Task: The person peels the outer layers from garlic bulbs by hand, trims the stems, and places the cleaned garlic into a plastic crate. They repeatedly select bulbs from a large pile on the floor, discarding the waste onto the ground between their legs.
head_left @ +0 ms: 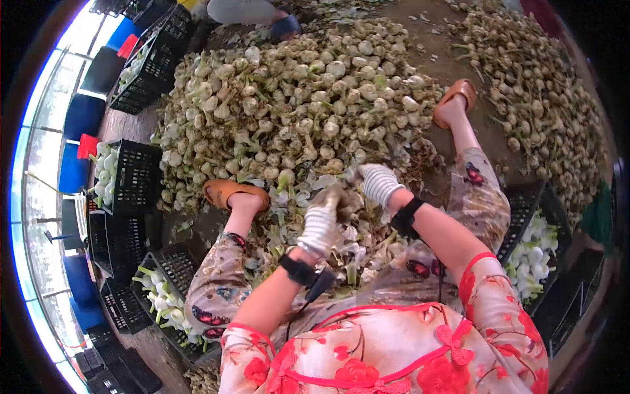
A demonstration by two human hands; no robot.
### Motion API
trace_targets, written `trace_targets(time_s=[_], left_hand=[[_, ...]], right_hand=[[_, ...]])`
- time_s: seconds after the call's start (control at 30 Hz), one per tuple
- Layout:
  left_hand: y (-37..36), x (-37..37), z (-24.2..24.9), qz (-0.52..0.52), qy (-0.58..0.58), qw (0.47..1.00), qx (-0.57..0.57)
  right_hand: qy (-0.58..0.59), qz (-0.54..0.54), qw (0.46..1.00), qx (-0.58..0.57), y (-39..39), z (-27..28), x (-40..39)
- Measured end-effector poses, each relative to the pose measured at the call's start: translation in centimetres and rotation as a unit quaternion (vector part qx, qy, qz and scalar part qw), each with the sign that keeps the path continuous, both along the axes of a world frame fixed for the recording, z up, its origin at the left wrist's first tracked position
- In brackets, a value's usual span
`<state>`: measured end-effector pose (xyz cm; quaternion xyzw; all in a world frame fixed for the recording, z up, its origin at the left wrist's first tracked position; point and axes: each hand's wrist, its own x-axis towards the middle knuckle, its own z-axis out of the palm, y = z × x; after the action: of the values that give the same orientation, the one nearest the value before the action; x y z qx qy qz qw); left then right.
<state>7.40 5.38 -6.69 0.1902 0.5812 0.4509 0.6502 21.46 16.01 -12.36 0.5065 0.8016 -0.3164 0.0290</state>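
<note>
My left hand (328, 213), in a striped white glove with soiled fingertips, is closed in front of me, and its fingers hide whatever they hold. Close beside it on the right, my right hand (378, 184) wears the same kind of glove with its fingers curled in; what is in them cannot be made out. Beneath both hands lie loose garlic skins and peelings (354, 253), spread between my legs. Just beyond, a large heap of untrimmed garlic bulbs (295, 98) with dirty skins and stalks reaches past my feet.
Crates of cleaned white garlic stand at my left (167, 302) and right (531, 262). More black crates (138, 177) line the left side. A second garlic heap (538, 105) lies at far right. Part of another person (252, 13) shows at the top.
</note>
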Motion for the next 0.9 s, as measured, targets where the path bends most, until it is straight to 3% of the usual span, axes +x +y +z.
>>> trace_targets(time_s=[0.07,0.17,0.2,0.3,0.33,0.4,0.43,0.47,0.53,0.57,0.6,0.63,0.67,0.73,0.77,0.87,0.9], left_hand=[[-0.8,-2.8,-3.2,0.023,0.060,0.997,-0.039],[-0.6,-5.0,-3.5,-0.014,0.076,0.993,-0.088],[-1.1,-5.6,-5.3,-0.006,-0.001,0.996,-0.092],[-0.1,-6.0,-6.0,-0.100,-0.002,0.989,-0.104],[0.1,-6.5,-7.3,-0.116,0.106,0.987,-0.025],[0.5,-6.8,-9.3,-0.144,0.309,0.930,0.136],[2.3,-6.1,-5.7,-0.080,0.287,0.954,-0.009],[1.8,-6.5,-8.0,-0.010,0.322,0.932,0.169],[3.5,-6.7,-5.7,-0.002,0.412,0.892,0.185],[3.4,-6.2,-3.1,0.049,0.234,0.950,0.202],[3.3,-5.9,-1.2,0.095,0.048,0.971,0.216],[2.9,-6.0,-1.1,0.084,0.153,0.962,0.211],[2.3,-5.8,-0.8,0.081,0.128,0.962,0.228],[1.1,-5.4,0.9,0.067,0.082,0.961,0.256],[0.5,-5.1,1.4,0.071,0.145,0.945,0.285],[-0.9,-5.5,4.1,0.034,0.014,0.988,0.152],[-1.1,-5.3,3.9,0.045,0.002,0.983,0.180]], right_hand=[[0.003,-0.037,0.998,0.047,2.9,-1.7,-2.4],[-0.022,-0.048,0.994,0.092,6.9,-3.6,-6.9],[-0.037,-0.055,0.993,0.101,8.0,-4.3,-8.4],[-0.075,-0.029,0.992,0.097,11.1,-7.2,-10.1],[-0.056,-0.033,0.993,0.102,11.5,-6.9,-10.0],[0.088,-0.067,0.990,0.086,11.8,-7.4,-9.0],[0.203,-0.059,0.977,0.037,10.8,-5.8,-8.6],[0.203,-0.045,0.972,-0.109,9.7,-2.0,-8.5],[0.343,-0.045,0.859,-0.376,6.5,2.8,-7.5],[0.424,-0.055,0.830,-0.358,4.6,3.4,-7.5],[0.504,-0.063,0.794,-0.333,3.1,4.2,-7.6],[0.473,-0.115,0.787,-0.379,2.2,6.4,-7.2],[0.410,-0.136,0.830,-0.353,1.5,7.3,-7.0],[0.441,-0.110,0.839,-0.298,-0.7,7.6,-7.1],[0.438,-0.140,0.834,-0.304,-1.4,8.1,-6.8],[0.442,-0.121,0.830,-0.317,-2.6,9.2,-5.8],[0.471,-0.101,0.827,-0.290,-2.9,9.2,-5.6]])
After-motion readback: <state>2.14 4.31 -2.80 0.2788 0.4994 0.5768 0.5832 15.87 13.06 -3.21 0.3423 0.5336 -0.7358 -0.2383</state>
